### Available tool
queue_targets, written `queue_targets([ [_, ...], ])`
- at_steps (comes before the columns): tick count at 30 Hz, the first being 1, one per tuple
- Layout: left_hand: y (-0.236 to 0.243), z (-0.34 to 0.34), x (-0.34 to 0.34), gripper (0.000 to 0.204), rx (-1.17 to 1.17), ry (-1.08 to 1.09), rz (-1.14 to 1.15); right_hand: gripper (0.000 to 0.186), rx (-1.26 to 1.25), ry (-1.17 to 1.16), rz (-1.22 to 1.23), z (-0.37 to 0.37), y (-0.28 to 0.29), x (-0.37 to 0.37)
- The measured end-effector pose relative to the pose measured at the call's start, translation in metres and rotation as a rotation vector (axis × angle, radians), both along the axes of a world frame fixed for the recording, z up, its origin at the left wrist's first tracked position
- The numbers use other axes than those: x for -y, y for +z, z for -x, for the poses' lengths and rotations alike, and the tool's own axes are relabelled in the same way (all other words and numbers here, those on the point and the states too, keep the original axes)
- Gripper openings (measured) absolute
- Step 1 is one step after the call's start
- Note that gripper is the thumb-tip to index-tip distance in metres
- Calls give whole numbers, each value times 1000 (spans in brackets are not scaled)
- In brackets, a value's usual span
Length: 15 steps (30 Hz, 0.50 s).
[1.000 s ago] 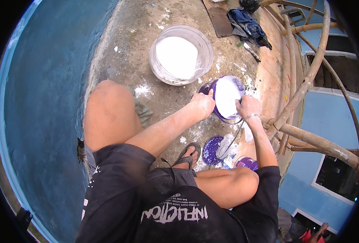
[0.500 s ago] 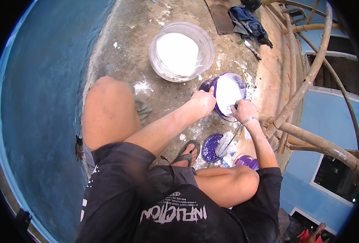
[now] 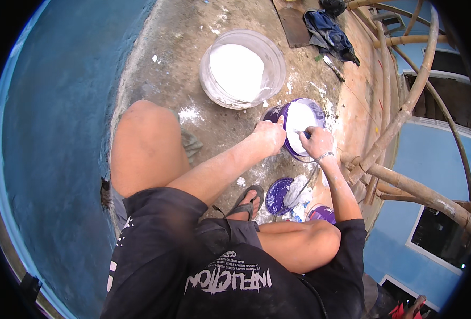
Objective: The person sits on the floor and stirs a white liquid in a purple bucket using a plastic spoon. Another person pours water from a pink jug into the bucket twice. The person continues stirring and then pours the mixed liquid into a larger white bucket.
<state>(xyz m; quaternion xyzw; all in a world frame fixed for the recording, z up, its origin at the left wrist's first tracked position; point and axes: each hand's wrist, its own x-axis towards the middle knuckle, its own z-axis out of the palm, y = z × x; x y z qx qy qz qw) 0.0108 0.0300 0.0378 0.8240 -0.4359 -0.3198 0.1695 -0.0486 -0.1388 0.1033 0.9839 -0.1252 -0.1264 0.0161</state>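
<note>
A purple bucket (image 3: 273, 112) of thick white paste (image 3: 297, 116) stands in front of me, tilted slightly. My left hand (image 3: 270, 136) is closed on its near-left rim, thumb pointing up along the edge. Over the bucket's right side, my right hand (image 3: 319, 143) grips a small tool with a dark blue handle (image 3: 306, 135); its working end is at the paste, and its exact kind cannot be made out. Beyond to the left sits a large clear round tub (image 3: 273, 64) holding more white material (image 3: 235, 72).
Near my sandalled foot lie a purple lid (image 3: 278, 196), a fluffy white roller-like thing (image 3: 298, 190) and another purple container (image 3: 321, 213). Bamboo poles (image 3: 389, 127) cross on the right. A blue wall (image 3: 60, 133) rises on the left. Dark cloth (image 3: 328, 34) lies at the far right.
My right hand has shifted slightly up and left over the paste, bringing the blue handle more into sight. My left hand stays on the bucket rim.
</note>
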Motion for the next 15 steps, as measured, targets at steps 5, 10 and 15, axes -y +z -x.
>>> queue_targets([
  [5,-5,3,-4,71,73,15,104,34,-129,8,64,22,14,18],
  [10,12,-4,-3,75,-38,-1,-15,30,-91,-37,286,3,13,28],
  [15,22,-7,-9,73,-33,-33,-22,30,24,-13,182,-17,0,10],
])
